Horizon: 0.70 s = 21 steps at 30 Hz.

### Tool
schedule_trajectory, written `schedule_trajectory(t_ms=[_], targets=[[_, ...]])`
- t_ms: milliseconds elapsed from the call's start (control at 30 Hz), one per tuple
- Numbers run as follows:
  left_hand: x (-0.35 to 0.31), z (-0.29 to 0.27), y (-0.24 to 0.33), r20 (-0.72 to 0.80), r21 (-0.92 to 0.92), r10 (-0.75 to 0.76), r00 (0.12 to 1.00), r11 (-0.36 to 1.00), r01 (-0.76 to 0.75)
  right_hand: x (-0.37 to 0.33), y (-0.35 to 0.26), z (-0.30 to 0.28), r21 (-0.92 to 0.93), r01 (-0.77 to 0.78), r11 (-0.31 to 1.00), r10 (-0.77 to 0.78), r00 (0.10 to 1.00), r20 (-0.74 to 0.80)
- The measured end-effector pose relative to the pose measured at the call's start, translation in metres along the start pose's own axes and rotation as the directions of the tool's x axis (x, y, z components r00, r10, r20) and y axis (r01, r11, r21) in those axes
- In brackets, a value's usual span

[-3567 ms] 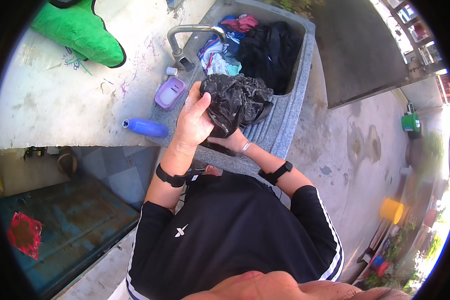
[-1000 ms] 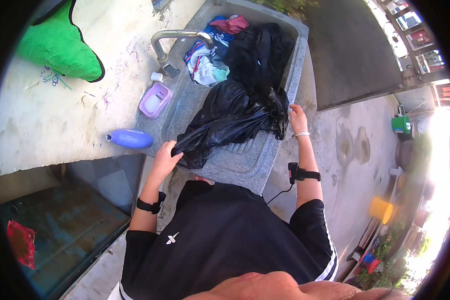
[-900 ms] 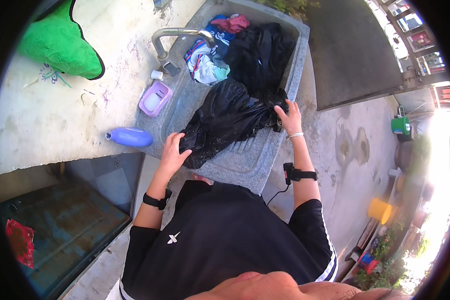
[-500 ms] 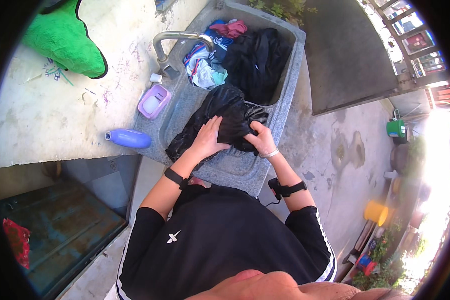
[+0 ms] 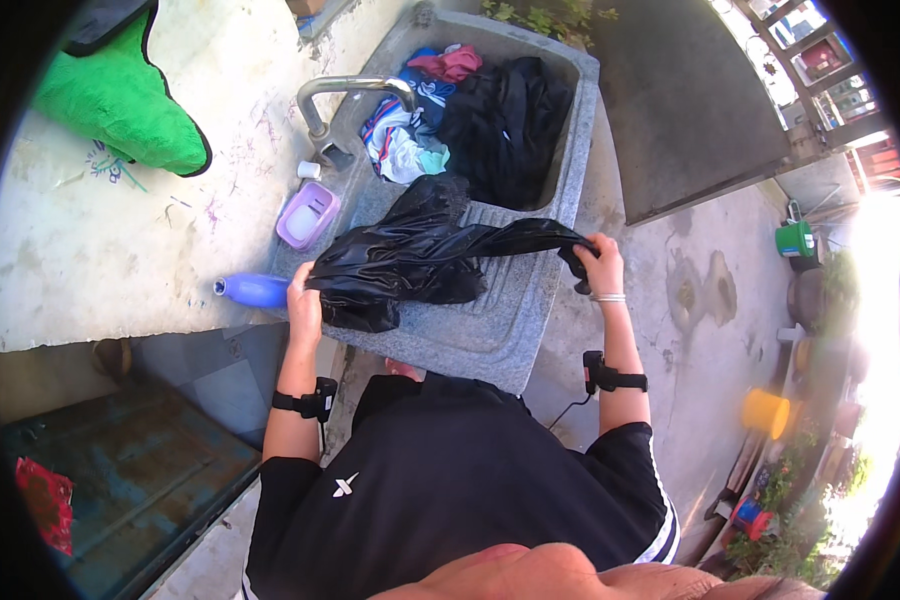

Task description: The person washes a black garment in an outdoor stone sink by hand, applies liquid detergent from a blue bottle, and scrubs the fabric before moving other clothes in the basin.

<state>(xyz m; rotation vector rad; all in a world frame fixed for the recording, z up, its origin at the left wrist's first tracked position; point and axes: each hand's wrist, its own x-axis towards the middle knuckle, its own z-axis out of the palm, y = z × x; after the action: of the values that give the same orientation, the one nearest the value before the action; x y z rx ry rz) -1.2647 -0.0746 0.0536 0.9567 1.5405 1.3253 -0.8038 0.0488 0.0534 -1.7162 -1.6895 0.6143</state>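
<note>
A wet, shiny black garment [image 5: 400, 255] is stretched across the ribbed washboard part of a grey stone sink [image 5: 510, 345]. My left hand [image 5: 304, 300] grips its left end near the sink's edge, beside a blue-purple bottle [image 5: 252, 290] lying on its side. Out past the sink's right rim, my right hand [image 5: 600, 265] is closed on the other end, which is drawn into a narrow twist. The middle of the garment sags onto the stone. Which kind of garment it is, I cannot tell.
The sink's far basin holds black clothes [image 5: 510, 130], a white-and-blue garment [image 5: 400, 135] and a red cloth [image 5: 448, 65]. A metal faucet [image 5: 355, 85] arches over its left rim. Nearby are a lilac soap dish [image 5: 308, 216], a white cap [image 5: 309, 170] and a green plush item [image 5: 125, 105].
My hands have moved apart, left hand leftward and right hand rightward past the rim. The black garment, bunched under both hands before, is now pulled out lengthwise between them.
</note>
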Motion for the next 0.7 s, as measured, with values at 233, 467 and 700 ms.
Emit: schedule_trajectory(t_ms=[233,467,700], targets=[[-0.03,0.034,0.027,0.338,0.772,0.089,0.937,0.544,-0.33,0.021,-0.061,-0.004,0.709,-0.155,0.688,0.176,0.983,0.045],[-0.018,0.119,0.069,0.312,0.16,0.353,0.882,0.896,-0.415,-0.006,-0.186,0.008,0.863,-0.191,0.468,-0.328,0.869,0.371],[0.01,0.1,0.049,0.088,-0.472,0.121,0.989,0.879,-0.065,-0.011,-0.124,0.077,0.168,0.192,0.967,-0.248,0.856,0.453]])
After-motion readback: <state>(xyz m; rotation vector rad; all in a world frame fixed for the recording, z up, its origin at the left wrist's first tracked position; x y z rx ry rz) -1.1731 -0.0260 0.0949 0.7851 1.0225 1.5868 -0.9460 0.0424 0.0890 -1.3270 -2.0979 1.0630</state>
